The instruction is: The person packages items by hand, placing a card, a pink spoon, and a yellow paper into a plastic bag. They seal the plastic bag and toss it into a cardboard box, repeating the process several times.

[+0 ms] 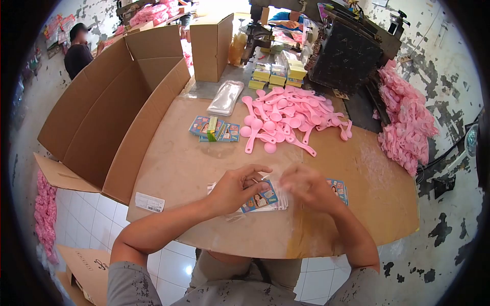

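Note:
My left hand (pixel 239 189) is closed, with thumb and fingers pinched at the top of a blue printed card (pixel 259 200). The card lies over a stack of clear plastic bags (pixel 280 200) near the table's front edge. Just right of the bags is my right hand (pixel 306 187), raised and blurred, so its fingers cannot be made out. Partly behind my right wrist, a small pile of blue cards (pixel 338 189) rests on the table. Farther back are banded blue cards (pixel 215 129) and a heap of pink spoons (pixel 286 115).
A large open cardboard box (pixel 109 107) stands left of the table (pixel 189 176). Clear bags (pixel 225 98), card stacks (pixel 269 75) and a black machine (pixel 343 56) are at the back. Bagged pink spoons (pixel 408 120) hang right. A person (pixel 78 52) is back left.

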Action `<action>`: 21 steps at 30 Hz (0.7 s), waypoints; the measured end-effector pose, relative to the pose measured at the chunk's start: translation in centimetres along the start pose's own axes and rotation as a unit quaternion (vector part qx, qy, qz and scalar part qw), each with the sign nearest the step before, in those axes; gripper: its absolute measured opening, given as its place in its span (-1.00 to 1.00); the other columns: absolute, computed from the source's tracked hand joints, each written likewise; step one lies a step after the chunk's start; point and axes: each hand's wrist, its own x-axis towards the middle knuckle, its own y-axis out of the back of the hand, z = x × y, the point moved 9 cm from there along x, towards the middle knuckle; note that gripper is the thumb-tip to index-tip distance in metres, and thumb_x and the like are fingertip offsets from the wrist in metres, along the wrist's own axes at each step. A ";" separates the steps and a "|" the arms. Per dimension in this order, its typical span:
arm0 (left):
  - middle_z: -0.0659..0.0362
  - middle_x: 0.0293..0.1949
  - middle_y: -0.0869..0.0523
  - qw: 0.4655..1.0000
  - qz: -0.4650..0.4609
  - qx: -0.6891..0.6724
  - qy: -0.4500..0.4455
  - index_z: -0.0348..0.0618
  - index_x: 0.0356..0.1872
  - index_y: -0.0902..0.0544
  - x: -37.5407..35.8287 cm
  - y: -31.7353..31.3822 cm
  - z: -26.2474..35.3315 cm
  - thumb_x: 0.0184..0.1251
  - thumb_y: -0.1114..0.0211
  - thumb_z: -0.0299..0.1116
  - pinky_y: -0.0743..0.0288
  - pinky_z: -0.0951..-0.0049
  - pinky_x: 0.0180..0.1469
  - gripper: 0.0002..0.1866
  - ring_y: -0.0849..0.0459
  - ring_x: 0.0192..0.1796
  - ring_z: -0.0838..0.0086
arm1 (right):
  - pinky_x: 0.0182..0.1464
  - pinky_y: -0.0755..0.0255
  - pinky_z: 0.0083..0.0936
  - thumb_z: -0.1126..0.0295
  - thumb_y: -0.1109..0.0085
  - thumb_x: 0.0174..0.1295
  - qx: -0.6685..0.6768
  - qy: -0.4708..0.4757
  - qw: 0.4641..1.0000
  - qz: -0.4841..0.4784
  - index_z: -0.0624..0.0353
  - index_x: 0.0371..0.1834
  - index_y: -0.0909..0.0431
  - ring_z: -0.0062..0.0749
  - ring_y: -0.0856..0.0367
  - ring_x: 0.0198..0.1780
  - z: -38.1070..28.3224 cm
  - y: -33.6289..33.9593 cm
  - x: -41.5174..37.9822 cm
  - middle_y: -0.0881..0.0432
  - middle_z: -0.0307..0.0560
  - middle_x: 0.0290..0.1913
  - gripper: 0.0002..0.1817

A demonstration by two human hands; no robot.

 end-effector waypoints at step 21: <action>0.17 -0.09 -0.86 0.997 0.049 -0.057 0.027 -0.31 0.32 -0.65 0.2 1.4 0.1 0.60 -0.35 -0.46 -0.67 0.64 -0.11 -0.64 -0.78 -0.10 0.70 | -0.33 -0.43 -0.58 0.57 -0.19 0.39 0.089 -0.154 0.977 0.115 0.35 -0.07 -0.71 -0.63 -0.55 -0.35 0.7 5.1 0.2 -0.63 -0.13 -0.31 -0.85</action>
